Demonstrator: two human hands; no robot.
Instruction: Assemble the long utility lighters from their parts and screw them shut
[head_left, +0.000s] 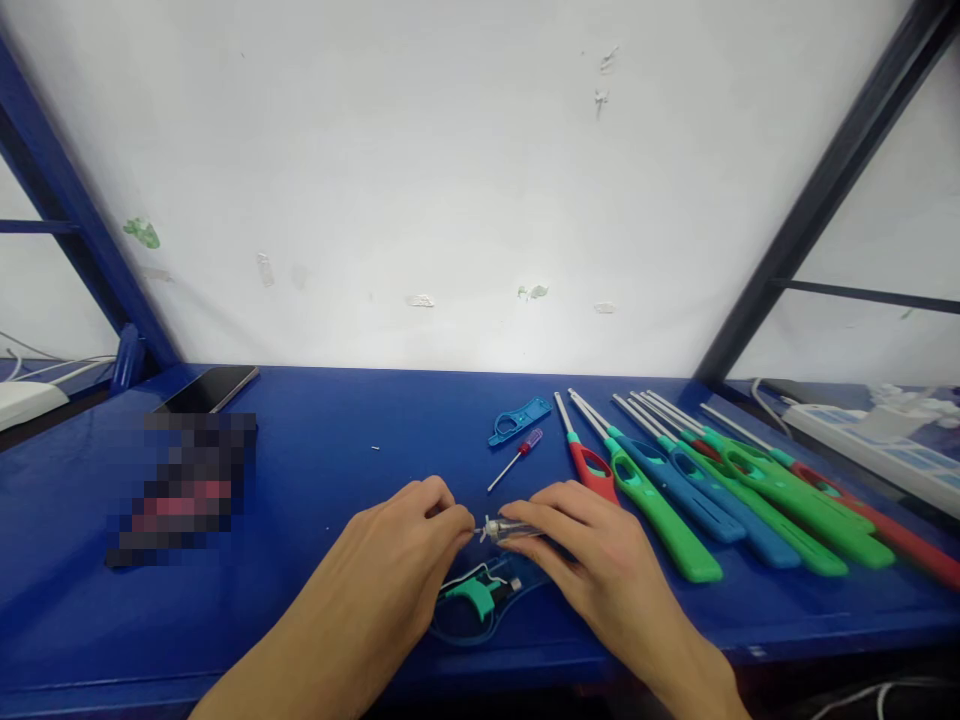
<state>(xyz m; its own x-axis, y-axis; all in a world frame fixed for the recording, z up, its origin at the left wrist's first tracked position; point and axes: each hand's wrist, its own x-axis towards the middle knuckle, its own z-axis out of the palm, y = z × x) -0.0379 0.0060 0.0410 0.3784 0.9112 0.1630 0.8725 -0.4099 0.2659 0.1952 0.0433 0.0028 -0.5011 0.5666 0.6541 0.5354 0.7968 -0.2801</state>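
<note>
Low in the middle of the view, my right hand pinches a small clear lighter fuel tank, its valve end pointing left. My left hand is closed at that valve end, thumb and forefinger together; whatever sits between those fingertips is too small to make out. Under both hands lies an opened blue lighter shell, partly covered by them. Inside it are a teal trigger and a white wire. Beyond my hands are a screwdriver with a purple and red handle and a loose blue shell half.
Several long-necked lighters in red, green and blue, such as a green lighter, lie to the right. A phone and a blurred-out dark item lie left. A tiny metal piece rests mid-table. White power strips stand far right.
</note>
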